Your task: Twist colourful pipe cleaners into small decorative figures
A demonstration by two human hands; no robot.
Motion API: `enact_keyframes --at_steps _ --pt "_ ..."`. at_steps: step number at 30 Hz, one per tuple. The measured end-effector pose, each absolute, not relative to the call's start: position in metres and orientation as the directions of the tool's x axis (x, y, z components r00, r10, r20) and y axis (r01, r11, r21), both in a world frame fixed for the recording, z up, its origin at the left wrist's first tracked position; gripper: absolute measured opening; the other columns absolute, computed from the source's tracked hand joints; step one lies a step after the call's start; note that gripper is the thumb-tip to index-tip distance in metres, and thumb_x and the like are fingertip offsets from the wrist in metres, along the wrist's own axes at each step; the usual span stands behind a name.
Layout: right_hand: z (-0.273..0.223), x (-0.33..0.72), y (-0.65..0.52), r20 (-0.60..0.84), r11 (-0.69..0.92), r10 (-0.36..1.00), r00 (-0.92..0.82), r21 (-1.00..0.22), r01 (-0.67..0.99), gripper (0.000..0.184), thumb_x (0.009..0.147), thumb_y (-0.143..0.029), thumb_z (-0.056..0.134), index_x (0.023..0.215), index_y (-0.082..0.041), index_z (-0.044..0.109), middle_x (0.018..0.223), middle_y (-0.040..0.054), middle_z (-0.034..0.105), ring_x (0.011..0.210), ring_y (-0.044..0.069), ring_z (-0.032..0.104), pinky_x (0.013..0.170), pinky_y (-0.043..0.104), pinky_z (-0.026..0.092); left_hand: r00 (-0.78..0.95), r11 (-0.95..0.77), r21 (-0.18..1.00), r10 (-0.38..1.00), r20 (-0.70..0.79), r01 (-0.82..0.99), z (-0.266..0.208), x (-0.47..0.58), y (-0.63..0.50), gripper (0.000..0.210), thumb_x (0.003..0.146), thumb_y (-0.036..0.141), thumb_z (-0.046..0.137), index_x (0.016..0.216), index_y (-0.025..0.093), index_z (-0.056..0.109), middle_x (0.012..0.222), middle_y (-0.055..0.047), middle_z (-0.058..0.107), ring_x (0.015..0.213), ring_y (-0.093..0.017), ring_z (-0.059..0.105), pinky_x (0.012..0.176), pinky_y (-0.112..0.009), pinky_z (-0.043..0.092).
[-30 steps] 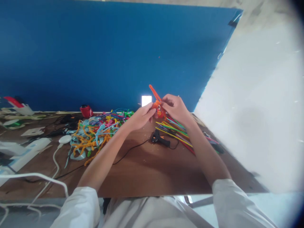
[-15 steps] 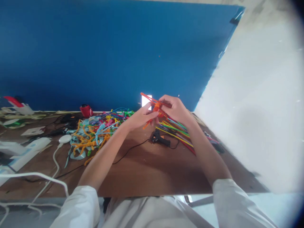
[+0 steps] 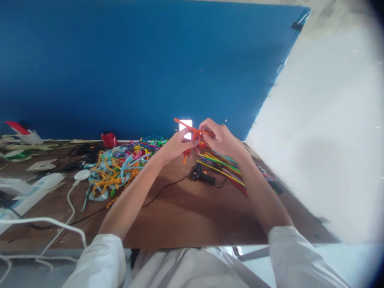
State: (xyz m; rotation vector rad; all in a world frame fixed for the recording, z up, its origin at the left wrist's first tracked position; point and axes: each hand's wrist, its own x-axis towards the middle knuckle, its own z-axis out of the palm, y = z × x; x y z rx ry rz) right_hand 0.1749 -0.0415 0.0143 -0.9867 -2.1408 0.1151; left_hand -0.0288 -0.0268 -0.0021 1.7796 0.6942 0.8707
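Observation:
Between my two hands, above the table, is an orange pipe-cleaner figure (image 3: 195,136) with long stems sticking out. My left hand (image 3: 179,146) is closed on its lower left part, thumb toward the middle. The fingers of my right hand (image 3: 218,137) pinch orange stems at its right side. One straight stem points to the upper left, in front of a bright phone screen (image 3: 186,127). A short orange piece hangs below my left fingers. My fingers partly hide the figure's centre. Below the hands lies a black glue gun (image 3: 203,175) with its cord.
Loose pipe cleaners (image 3: 223,166) in several colours lie under my right forearm. A tangled heap of twisted pipe-cleaner pieces (image 3: 120,170) spreads at the left. Farther left are a white power strip (image 3: 39,196), white cables and a red pouch-like object (image 3: 109,139). A blue panel (image 3: 150,72) stands behind the table.
The orange figure has turned between my fingers; its stems now lie flatter and closer together, pointing to the upper left. Both hands have shifted only slightly.

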Motion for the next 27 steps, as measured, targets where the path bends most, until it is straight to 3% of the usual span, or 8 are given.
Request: enact_keyframes --at_steps 4,12,19,24,27 --pt "0.015 0.177 -0.043 0.588 0.717 0.67 -0.453 -0.355 0.599 0.021 0.087 -0.013 0.045 0.102 -0.023 0.057 0.084 0.0003 0.067 0.065 0.012 0.052 0.062 0.028 0.032 0.563 -0.305 0.951 0.795 0.229 0.044 -0.001 -0.029 -0.027 0.057 0.082 0.043 0.074 0.124 0.013 0.051 0.077 -0.006 0.074 0.05 -0.009 0.06 0.049 -0.02 0.047" --pt "0.018 0.179 -0.041 0.465 0.713 0.691 -0.553 -0.315 0.626 0.019 0.086 -0.013 0.047 0.098 -0.023 0.058 0.081 -0.0015 0.067 0.066 0.012 0.052 0.063 0.027 0.031 0.577 -0.324 0.945 0.764 0.288 -0.042 -0.004 -0.025 -0.024 0.052 0.079 0.043 0.077 0.113 0.012 0.055 0.076 -0.004 0.072 0.051 -0.008 0.061 0.049 -0.019 0.048" --pt "0.021 0.179 -0.042 0.396 0.741 0.67 -0.628 -0.415 0.528 0.02 0.083 -0.008 0.045 0.084 -0.019 0.061 0.08 -0.0011 0.068 0.068 0.01 0.055 0.067 0.025 0.035 0.511 -0.326 0.937 0.788 0.344 -0.127 -0.005 -0.024 -0.023 0.068 0.076 0.046 0.079 0.125 0.015 0.044 0.078 -0.004 0.072 0.06 -0.012 0.067 0.051 -0.02 0.051" --pt "0.025 0.178 -0.05 0.394 0.724 0.688 -0.609 -0.438 0.533 0.013 0.084 -0.013 0.047 0.087 -0.02 0.057 0.081 -0.0013 0.069 0.066 0.012 0.056 0.065 0.026 0.037 0.567 -0.36 0.93 0.751 0.339 -0.078 -0.005 -0.026 -0.021 0.047 0.079 0.049 0.075 0.103 0.011 0.06 0.081 -0.007 0.071 0.06 -0.01 0.064 0.055 -0.021 0.053" --pt "0.022 0.178 -0.05 0.377 0.673 0.734 -0.565 -0.515 0.531 0.012 0.086 -0.018 0.051 0.097 -0.023 0.051 0.082 -0.001 0.069 0.067 0.014 0.056 0.065 0.028 0.039 0.56 -0.36 0.932 0.762 0.325 -0.051 -0.006 -0.026 -0.02 0.043 0.08 0.049 0.074 0.094 0.009 0.065 0.081 -0.008 0.071 0.059 -0.01 0.062 0.056 -0.022 0.052"
